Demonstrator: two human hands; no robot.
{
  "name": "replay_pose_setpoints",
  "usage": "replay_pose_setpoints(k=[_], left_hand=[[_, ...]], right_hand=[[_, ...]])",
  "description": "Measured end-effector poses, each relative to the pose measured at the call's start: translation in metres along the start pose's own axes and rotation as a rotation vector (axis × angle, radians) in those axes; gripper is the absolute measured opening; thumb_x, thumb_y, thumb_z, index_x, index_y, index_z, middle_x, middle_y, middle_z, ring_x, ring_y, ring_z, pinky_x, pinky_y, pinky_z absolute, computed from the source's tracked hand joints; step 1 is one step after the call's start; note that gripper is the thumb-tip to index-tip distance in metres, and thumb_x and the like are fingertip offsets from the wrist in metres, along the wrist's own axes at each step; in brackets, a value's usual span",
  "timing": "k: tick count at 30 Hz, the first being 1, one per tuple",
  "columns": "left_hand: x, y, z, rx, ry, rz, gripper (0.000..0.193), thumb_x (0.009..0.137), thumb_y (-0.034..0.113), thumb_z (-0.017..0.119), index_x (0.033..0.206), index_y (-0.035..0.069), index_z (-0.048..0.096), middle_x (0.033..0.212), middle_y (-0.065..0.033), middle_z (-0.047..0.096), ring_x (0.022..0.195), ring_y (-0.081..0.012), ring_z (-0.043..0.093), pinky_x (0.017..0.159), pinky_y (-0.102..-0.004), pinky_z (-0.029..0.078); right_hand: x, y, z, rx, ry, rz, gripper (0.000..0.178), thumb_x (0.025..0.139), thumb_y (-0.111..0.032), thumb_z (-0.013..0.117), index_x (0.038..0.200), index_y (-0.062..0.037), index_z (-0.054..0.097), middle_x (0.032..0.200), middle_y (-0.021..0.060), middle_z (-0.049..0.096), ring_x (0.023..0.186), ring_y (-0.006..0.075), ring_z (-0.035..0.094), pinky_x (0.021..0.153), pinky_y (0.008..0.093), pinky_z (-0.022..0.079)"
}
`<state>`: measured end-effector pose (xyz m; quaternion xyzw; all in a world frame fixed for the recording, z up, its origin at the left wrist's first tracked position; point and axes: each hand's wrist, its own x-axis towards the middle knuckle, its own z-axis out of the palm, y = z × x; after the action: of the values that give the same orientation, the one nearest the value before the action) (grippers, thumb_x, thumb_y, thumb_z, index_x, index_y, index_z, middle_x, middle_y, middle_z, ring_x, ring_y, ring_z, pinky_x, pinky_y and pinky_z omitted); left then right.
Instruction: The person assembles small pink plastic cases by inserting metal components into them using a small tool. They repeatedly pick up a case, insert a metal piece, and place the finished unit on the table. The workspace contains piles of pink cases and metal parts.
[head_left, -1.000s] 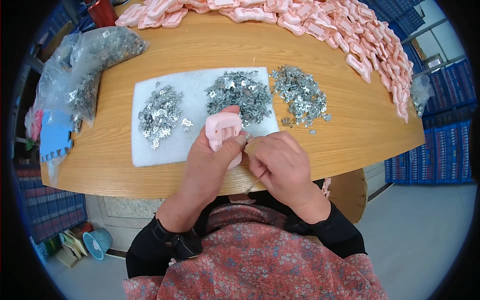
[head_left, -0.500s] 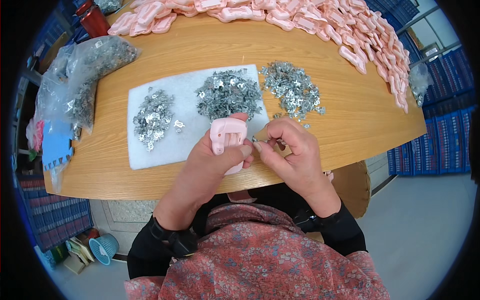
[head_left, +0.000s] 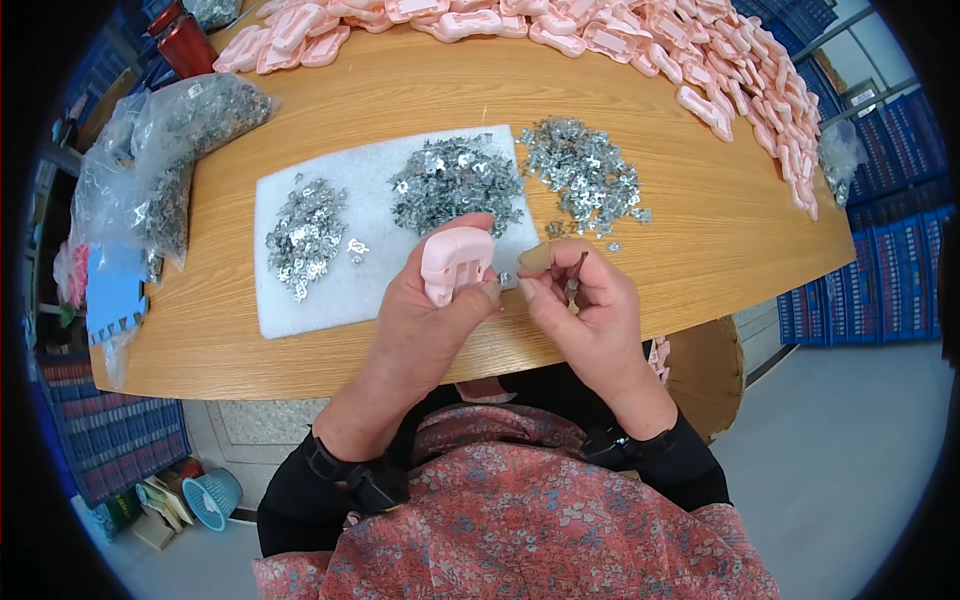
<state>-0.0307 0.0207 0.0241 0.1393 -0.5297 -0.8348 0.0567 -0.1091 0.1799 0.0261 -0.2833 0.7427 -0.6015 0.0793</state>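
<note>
With twelve at the far edge, the wooden table (head_left: 720, 220) carries pink shells (head_left: 690, 60) massed from ten to three o'clock. A bag (head_left: 165, 170) lies around nine, blue foam (head_left: 115, 305) near half past eight, a mat (head_left: 372, 205) centrally, and metal clips (head_left: 585, 175) towards three.

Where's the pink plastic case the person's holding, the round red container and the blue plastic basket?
Held pink plastic case (head_left: 447, 264), head view: surface beside the recess.
Round red container (head_left: 187, 46), head view: its side.
Blue plastic basket (head_left: 231, 490), head view: outer wall.
</note>
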Motion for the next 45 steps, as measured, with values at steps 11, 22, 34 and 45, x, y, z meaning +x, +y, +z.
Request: replay_pose_setpoints(k=[11,22,34,45], left_hand=[[-0.004,-0.003,0.001,0.129,-0.090,-0.012,0.044,0.090,0.000,0.063,0.133,0.007,0.055,0.104,0.0023,0.059,0.094,-0.0050,0.052,0.083,-0.0220,0.045],[-0.002,0.003,-0.008,-0.354,-0.213,-0.393,0.047,0.102,0.031,0.045,0.142,0.005,0.044,0.098,-0.0092,0.064,0.080,-0.0190,0.066,0.071,-0.0380,0.060],[0.000,0.000,-0.004,-0.480,-0.264,-0.499,0.055,0.107,0.042,0.021,0.147,0.007,0.035,0.111,-0.0115,0.063,0.082,-0.0231,0.069,0.072,-0.0440,0.062],[-0.003,-0.007,0.008,-0.243,-0.161,-0.498,0.054,0.107,0.045,0.025,0.145,0.010,0.038,0.109,-0.0101,0.063,0.084,-0.0196,0.067,0.074,-0.0406,0.062]], right_hand=[[0.008,-0.002,-0.015,0.290,-0.267,0.315,0.019,0.087,-0.004,0.067,0.103,-0.0029,0.056,0.089,-0.0035,0.056,0.081,0.0028,0.053,0.073,0.0202,0.046],[0.007,-0.007,-0.018,0.347,-0.104,0.241,0.021,0.084,0.000,0.067,0.101,-0.0038,0.055,0.089,-0.0036,0.054,0.082,0.0026,0.050,0.075,0.0190,0.044],[0.010,-0.013,-0.003,-0.199,-0.103,-0.161,0.026,0.078,-0.003,0.072,0.101,-0.0046,0.059,0.087,0.0060,0.066,0.070,0.0142,0.064,0.063,0.0280,0.055],[0.009,-0.018,-0.001,-0.550,-0.175,-0.347,0.020,0.078,-0.002,0.066,0.097,-0.0036,0.060,0.084,0.0152,0.061,0.079,0.0361,0.062,0.068,0.0424,0.051]])
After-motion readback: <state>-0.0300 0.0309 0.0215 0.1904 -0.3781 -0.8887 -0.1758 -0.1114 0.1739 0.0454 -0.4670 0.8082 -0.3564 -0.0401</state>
